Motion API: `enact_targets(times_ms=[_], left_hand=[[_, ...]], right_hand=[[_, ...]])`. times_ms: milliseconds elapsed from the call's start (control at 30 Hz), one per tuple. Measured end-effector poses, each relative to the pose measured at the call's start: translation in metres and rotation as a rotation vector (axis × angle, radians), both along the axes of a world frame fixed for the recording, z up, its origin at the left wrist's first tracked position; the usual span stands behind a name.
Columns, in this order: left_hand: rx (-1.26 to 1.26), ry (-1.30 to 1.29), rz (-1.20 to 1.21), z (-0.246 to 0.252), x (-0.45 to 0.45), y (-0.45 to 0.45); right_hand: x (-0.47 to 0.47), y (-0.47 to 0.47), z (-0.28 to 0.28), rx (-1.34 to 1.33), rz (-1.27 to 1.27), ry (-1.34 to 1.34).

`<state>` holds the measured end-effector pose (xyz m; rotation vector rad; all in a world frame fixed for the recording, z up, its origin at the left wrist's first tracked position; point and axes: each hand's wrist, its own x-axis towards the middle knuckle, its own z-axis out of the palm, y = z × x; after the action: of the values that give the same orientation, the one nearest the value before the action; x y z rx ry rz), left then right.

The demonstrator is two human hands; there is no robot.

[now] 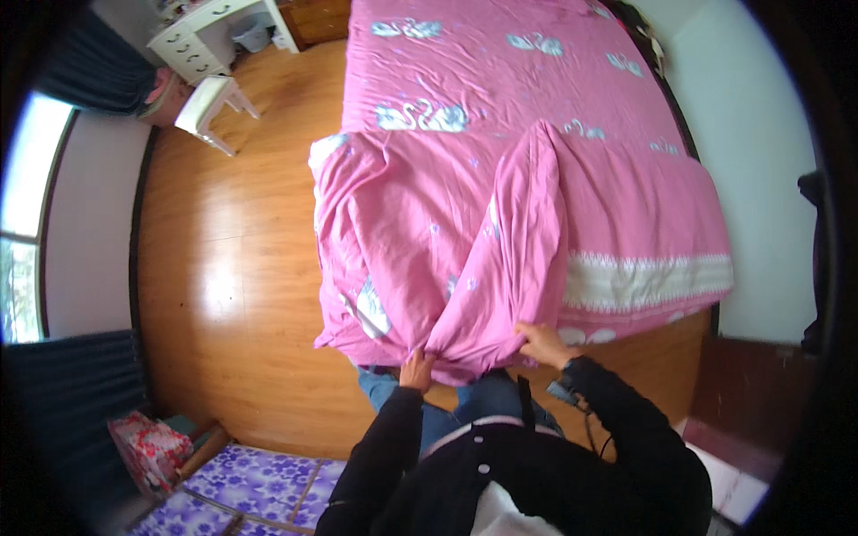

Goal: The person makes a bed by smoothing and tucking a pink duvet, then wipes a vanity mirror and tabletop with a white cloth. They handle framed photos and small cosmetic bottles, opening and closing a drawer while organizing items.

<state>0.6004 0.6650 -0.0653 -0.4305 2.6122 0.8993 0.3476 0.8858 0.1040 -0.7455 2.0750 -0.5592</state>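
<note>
A pink quilt cover (415,234) with swan prints lies bunched and folded over the near end of a bed, its edge drawn towards my body. My left hand (417,370) grips the cover's near edge, with fabric gathered at the fingers. To the right, my right hand (544,345) is closed on the same cover beside a long raised fold. Beyond it, the pink bedding (469,80) with swans spreads flat but wrinkled over the bed. Right of the fold lies a pink part with a pale lace-edged band (647,281), hanging over the bed's end.
A white stool (209,107) and white desk (191,50) stand at the upper left, with a bin (251,33) under the desk. A wall (744,147) runs along the bed's right side. Behind me at lower left is a purple floral surface (255,479).
</note>
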Motion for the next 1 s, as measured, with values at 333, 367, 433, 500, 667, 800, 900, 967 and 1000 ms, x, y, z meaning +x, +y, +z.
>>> enact_targets(times_ms=[333,367,433,500,667,800,900,967,1000], left_hand=[[0.612,-0.032,-0.232,0.047,0.085,-0.160],[0.591,-0.076,-0.203,0.056,0.099,-0.176],[0.568,-0.105,-0.187,0.066,0.126,-0.204],[0.651,-0.256,0.098,0.065,0.143,-0.227],[0.553,0.050,0.234,0.045,0.152,-0.253],[0.511,-0.038,0.264,0.044,0.148,-0.254],[0.833,-0.084,0.523,0.063,0.138,-0.248],[1.079,0.044,0.539,0.087,0.126,-0.254],[1.259,0.131,0.668,0.102,0.122,-0.256]], right_hand=[[-0.018,-0.226,0.193,-0.884,-0.618,0.679],[-0.034,-0.268,0.202,-0.953,-0.452,0.800],[-0.067,-0.369,0.206,-1.161,-0.365,0.901],[-0.079,-0.433,0.198,-1.022,-0.355,0.542],[-0.053,-0.406,0.113,-0.939,-0.168,0.606],[0.086,-0.270,-0.011,-0.448,-0.599,0.243],[0.213,-0.187,-0.072,-0.028,-1.013,-0.440],[0.268,-0.162,-0.089,-0.030,-1.144,-0.824],[0.282,-0.159,-0.093,-0.173,-1.081,-0.925]])
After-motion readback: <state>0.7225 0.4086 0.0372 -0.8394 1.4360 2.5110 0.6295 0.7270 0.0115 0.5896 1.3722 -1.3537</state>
